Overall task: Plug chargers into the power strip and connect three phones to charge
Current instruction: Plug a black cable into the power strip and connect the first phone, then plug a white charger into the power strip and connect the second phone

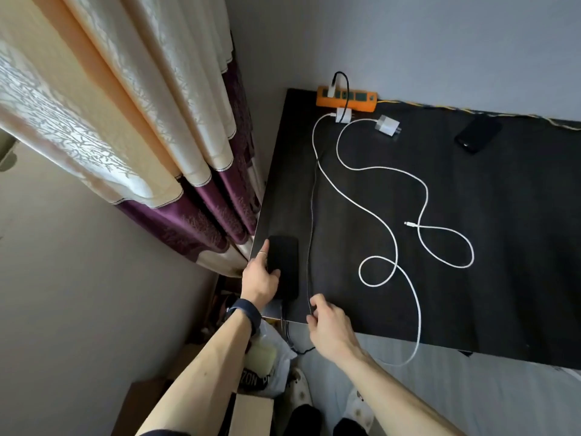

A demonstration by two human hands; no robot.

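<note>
Phone (286, 254) at bench (490, 199) corner, under L grip (259, 282).
L grip clasps it w/ thumb; R grip (328, 322) beside, pinching black cable (311, 221).

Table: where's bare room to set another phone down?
Free: right side of the table, between the far phone and the white cable loop, and right of that loop. Crowded: left strip with held phone, black cable, white cables; far corner by the power strip.
</note>
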